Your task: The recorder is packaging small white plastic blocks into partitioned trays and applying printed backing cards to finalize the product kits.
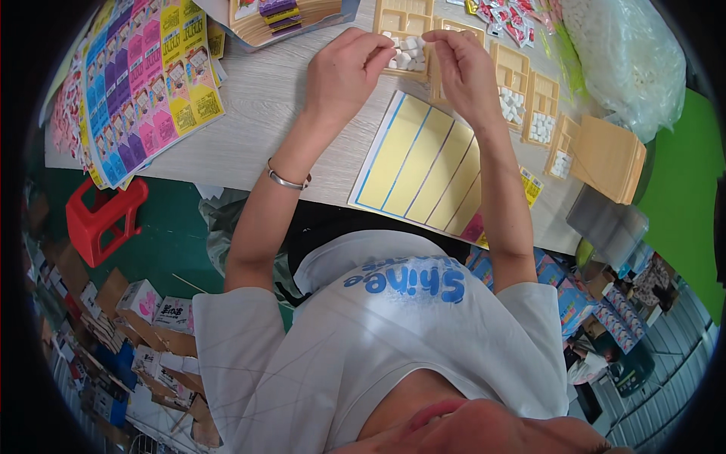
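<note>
Head view: two bare hands frame a tan tray (392, 20) on a pale table (265, 98), white cubes (409, 56) heaped in its near compartment, its long axis running away from the table's near edge. The left hand (344, 76) reaches the tray's left side, the right hand (467, 74) its right, neither clearly nearer the cubes. Each hand's thumb and fingertips are drawn together; whether anything is pinched there cannot be told. More trays (510, 59) line the tray's right; a striped yellow sheet (423, 163) lies on its near side.
</note>
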The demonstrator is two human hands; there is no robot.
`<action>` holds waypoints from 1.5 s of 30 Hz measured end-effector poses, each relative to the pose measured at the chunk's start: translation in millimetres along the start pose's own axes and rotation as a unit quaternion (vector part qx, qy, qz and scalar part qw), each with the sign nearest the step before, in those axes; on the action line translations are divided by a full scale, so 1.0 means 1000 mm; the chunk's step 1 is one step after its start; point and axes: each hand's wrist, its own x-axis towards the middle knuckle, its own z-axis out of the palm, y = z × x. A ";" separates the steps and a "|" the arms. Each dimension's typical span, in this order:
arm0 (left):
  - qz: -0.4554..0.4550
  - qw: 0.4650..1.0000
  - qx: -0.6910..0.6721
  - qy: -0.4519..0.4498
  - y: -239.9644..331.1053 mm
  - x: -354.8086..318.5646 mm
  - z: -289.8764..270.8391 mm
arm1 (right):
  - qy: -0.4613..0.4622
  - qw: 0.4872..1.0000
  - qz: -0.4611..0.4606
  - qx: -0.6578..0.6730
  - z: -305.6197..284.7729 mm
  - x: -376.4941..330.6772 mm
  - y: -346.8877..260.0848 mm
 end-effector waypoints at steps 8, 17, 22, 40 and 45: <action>0.031 0.999 0.020 0.023 0.000 -0.017 -0.003 | -0.042 0.990 0.052 -0.123 0.018 0.006 -0.005; -0.016 0.999 0.025 0.016 -0.002 -0.019 -0.006 | -0.071 0.986 -0.009 -0.149 0.019 0.020 -0.001; 0.120 0.977 0.173 -0.022 -0.008 -0.018 -0.001 | -0.081 0.987 -0.041 -0.130 0.014 0.026 0.003; 0.132 0.952 0.222 -0.164 -0.004 -0.024 -0.004 | -0.151 0.960 -0.127 -0.200 0.024 0.073 0.019; 0.167 0.967 0.153 -0.117 -0.001 -0.025 -0.005 | -0.063 0.949 0.162 0.263 -0.013 0.056 0.019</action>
